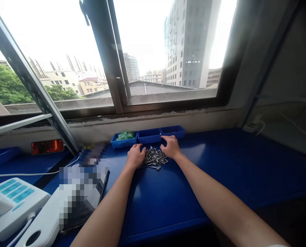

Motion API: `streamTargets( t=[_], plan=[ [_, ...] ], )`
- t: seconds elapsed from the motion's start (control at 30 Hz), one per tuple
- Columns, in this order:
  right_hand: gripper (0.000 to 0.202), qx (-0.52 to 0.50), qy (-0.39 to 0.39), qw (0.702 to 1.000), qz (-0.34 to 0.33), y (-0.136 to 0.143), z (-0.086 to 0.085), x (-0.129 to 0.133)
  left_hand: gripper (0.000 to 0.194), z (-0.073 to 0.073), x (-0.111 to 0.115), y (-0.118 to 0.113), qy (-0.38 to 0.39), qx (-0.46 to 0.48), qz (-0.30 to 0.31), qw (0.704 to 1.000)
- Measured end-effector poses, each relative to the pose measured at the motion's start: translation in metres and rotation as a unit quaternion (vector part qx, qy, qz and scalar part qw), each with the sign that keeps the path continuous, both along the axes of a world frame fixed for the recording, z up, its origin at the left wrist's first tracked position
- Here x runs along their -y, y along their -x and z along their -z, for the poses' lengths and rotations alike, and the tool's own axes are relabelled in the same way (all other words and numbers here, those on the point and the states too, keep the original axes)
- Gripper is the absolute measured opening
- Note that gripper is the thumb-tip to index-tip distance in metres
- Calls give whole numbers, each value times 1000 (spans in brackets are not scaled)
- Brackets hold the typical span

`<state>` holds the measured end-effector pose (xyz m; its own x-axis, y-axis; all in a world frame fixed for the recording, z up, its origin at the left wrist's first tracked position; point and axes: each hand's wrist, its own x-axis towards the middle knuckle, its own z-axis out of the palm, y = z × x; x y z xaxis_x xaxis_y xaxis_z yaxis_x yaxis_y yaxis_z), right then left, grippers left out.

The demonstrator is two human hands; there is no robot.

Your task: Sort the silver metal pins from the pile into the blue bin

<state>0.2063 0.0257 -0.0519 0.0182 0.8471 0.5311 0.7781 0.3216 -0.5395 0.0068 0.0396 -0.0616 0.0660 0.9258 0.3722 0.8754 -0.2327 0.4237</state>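
On the desk (158, 202), a pile of metal pins (156, 158) lies between the left hand (135, 157), whose grip I cannot tell, and the right hand (171, 147), its thumb and forefinger apart; behind stand three blue bins (149, 138).

A heap of metal pins (155, 158) lies mid-frame between your left hand (136, 156) and your right hand (171, 147).
On the blue table (165, 206), your right thumb and forefinger stand apart; just above the heap are three blue bins (150, 139), the leftmost holding green pieces (126, 135); you have a power strip (37, 195) at lower left, and a window (147, 41) across the top.
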Motion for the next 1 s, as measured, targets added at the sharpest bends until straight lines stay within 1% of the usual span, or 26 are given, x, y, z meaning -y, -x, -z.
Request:
streamTargets(
  t=[0.13,0.2,0.37,0.53,0.67,0.8,1.0],
  plan=[
    [61,67,27,994,83,-10,0,-12,49,-1,0,-2,66,-44,-13,997],
    [66,87,50,990,101,-12,2,-17,51,0,0,-4,73,-57,-8,996],
    [72,120,98,982,109,-13,6,-23,53,2,-1,-6,82,-73,-2,994],
    [75,134,138,976,102,-15,10,-24,61,3,-2,-6,91,-65,28,993],
    [75,112,142,979,92,-17,12,-24,70,3,-1,-7,101,-78,49,991],
    [77,98,143,981,88,-17,12,-25,73,4,0,-8,108,-88,60,988],
    [79,58,123,982,127,-19,18,-30,79,7,-1,-7,108,-88,70,988]
  ],
)
